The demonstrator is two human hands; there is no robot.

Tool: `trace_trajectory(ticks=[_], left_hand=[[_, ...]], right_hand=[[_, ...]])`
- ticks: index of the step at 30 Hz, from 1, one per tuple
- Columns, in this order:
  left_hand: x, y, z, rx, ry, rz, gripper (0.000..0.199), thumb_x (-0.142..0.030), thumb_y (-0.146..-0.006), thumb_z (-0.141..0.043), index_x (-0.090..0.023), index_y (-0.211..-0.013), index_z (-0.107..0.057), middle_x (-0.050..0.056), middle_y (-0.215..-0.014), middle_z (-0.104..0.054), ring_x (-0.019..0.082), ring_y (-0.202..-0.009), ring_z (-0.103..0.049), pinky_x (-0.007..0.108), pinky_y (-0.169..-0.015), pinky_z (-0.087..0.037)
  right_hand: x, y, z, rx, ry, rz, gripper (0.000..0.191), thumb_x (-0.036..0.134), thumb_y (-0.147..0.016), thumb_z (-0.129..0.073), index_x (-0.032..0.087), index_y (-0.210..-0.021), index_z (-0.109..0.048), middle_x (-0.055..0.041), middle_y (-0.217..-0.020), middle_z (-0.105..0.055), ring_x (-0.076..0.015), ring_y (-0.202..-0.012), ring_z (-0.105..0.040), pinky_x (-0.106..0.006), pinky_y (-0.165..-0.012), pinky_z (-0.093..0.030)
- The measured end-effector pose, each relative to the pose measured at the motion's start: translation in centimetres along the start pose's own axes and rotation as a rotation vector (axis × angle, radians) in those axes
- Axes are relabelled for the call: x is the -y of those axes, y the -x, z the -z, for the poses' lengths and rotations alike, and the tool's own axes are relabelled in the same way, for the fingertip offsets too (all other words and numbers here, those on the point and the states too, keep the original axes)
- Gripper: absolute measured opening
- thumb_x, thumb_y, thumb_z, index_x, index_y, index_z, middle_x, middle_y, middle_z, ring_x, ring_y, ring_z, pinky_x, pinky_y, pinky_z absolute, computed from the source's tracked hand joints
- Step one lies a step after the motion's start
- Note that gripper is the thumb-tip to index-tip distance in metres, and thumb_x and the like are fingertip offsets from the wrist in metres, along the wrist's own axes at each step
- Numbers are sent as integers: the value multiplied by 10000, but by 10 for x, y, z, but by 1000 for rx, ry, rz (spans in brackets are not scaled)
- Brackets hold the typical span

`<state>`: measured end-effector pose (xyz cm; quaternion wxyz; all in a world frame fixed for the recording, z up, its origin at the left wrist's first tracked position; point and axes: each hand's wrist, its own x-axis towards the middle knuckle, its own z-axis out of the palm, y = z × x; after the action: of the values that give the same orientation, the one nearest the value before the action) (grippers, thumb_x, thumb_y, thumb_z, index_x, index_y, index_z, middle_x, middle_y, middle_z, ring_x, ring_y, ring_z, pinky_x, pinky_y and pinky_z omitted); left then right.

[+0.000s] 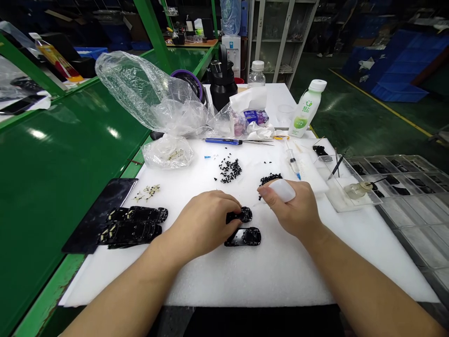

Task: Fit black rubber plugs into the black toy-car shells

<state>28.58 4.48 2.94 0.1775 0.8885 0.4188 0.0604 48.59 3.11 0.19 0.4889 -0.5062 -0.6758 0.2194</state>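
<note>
My left hand (206, 220) is closed on a small black car-shaped chassis (246, 214), its fingers covering the left part. Just below it lies a second black chassis (243, 237) on the white foam sheet (266, 276). In my right hand (298, 208) is a small white squeeze bottle (283, 190), gripped with the thumb in front. A thin pale tip seems to run from the bottle toward the left. Behind that hand is a pile of tiny black parts (270, 178), partly hidden. Another loose pile of black bits (230, 170) lies farther left.
Stacked black chassis (131, 231) lie at the left, near small cream pieces (149, 192). A blue utility knife (223, 141), plastic bag (154, 98), syringe (293, 163) and white-green bottle (307, 110) stand or lie farther back. A compartment tray (414, 210) is at the right.
</note>
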Motion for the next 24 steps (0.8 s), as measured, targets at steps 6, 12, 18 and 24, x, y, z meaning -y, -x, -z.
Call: trace_trajectory(ticks=[6, 12, 18, 24], left_hand=[[0, 1, -1, -11, 3, -3, 139, -251, -828, -619, -245, -912, -729, 0, -952, -736, 213, -922, -651, 341, -839, -532], [1, 1, -2, 2, 2, 6, 143, -261, -833, -614, -246, -923, -724, -6, -966, -731, 214, -930, -644, 345, -846, -527], [1, 2, -1, 3, 5, 10, 140, -285, -840, -604, -239, -936, -695, -5, -989, -717, 216, -938, -631, 351, -842, -523], [-1, 1, 1, 7, 7, -21, 102, -237, -834, -593, -234, -873, -687, -6, -1006, -707, 211, -930, -624, 337, -836, -520]], right_hand=[[-2, -1, 1, 1, 7, -17, 309, 393, -889, -623, 143, -717, -684, 4, -566, -582, -102, -493, -507, -240, -450, -369], [1, -1, 1, 12, -11, -15, 304, 389, -888, -624, 145, -714, -678, 6, -558, -571, -104, -490, -503, -239, -449, -370], [7, 1, 9, -112, -123, 3, 295, 323, -894, -599, 163, -648, -625, 37, -490, -477, -89, -435, -436, -228, -407, -334], [6, 3, 10, 7, -149, 148, 306, 293, -873, -623, 165, -597, -587, -4, -552, -560, -114, -492, -498, -254, -455, -384]])
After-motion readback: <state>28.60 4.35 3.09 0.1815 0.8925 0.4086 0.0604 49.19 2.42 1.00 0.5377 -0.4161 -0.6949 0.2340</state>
